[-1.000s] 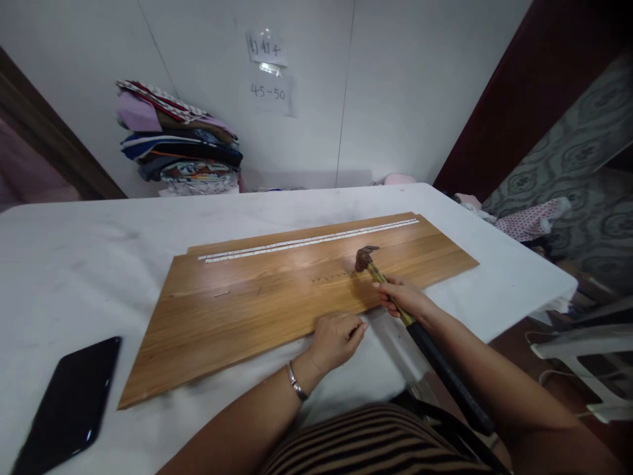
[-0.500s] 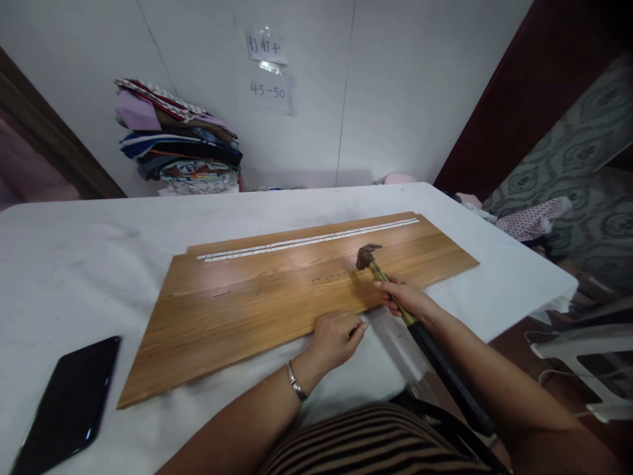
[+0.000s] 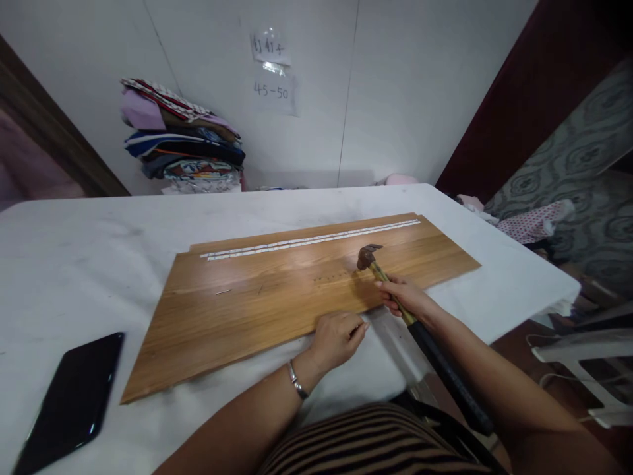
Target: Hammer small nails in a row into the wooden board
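My right hand (image 3: 409, 298) is closed around the handle of a claw hammer (image 3: 366, 257), whose rusty head hangs over a wooden board (image 3: 217, 330). The black grip of the handle reaches back along my forearm. My left hand (image 3: 339, 338) rests at the board's near edge with its fingers curled in; what they hold, if anything, is hidden. Left of the hammer head, a short row of small dark nails or marks (image 3: 330, 277) runs across the board. Farther left, one nail (image 3: 223, 291) lies flat, and a second thin nail (image 3: 260, 289) is near it.
Two white measuring strips (image 3: 316, 238) run along the board's far side. A black phone (image 3: 74, 396) lies at the left on the white-covered table (image 3: 163, 218). Folded clothes (image 3: 185, 142) are stacked against the wall. A white plastic stool (image 3: 588, 369) stands at the right.
The view has shifted slightly. Both hands and the hammer hold nearly the same position over the board.
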The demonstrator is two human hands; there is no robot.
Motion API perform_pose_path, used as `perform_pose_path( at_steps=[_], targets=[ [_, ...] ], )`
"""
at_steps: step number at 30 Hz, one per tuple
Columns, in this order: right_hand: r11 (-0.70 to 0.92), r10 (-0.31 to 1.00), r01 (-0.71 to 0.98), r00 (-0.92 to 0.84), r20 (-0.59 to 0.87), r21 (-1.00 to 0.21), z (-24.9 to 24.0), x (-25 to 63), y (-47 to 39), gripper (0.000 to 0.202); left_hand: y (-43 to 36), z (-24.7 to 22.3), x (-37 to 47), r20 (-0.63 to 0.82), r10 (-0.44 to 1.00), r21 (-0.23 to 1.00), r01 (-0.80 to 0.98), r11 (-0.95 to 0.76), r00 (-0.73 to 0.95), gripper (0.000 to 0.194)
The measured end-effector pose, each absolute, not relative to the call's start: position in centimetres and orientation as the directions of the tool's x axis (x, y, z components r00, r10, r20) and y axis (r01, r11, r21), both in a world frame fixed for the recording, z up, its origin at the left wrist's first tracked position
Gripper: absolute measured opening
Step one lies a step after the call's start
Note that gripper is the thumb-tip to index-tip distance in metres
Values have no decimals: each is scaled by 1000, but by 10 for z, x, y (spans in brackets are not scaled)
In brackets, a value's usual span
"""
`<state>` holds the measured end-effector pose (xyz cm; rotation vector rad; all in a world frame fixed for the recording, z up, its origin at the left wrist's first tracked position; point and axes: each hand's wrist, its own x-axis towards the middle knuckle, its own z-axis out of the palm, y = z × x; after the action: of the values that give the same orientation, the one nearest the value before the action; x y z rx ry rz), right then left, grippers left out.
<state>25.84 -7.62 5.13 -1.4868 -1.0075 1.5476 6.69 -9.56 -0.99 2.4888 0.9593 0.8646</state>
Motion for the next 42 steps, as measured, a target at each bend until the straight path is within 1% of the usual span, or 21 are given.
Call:
perform_pose_path(
  at_steps=[7, 18, 29, 36, 42],
  targets=[
    [-404, 914, 0, -45, -404, -915, 51, 258, -78, 35, -96, -8, 66, 404, 695, 495, 497, -713, 595, 27],
    [-406, 913, 8, -34, -406, -914, 53, 259, -78, 34, -95, -11, 66, 415, 694, 467, 517, -717, 588, 29],
    [-405, 913, 21, -48, -405, -914, 51, 260, -76, 35, -94, -11, 67, 412, 685, 461, 511, -726, 601, 28],
    [-380, 921, 26, -80, -380, -925, 51, 264, -75, 34, -95, -12, 67, 424, 686, 480, 495, -724, 592, 29],
    [-398, 912, 29, -97, -399, -917, 47, 265, -75, 35, -94, -14, 67, 417, 685, 483, 493, -724, 597, 28]
  ],
)
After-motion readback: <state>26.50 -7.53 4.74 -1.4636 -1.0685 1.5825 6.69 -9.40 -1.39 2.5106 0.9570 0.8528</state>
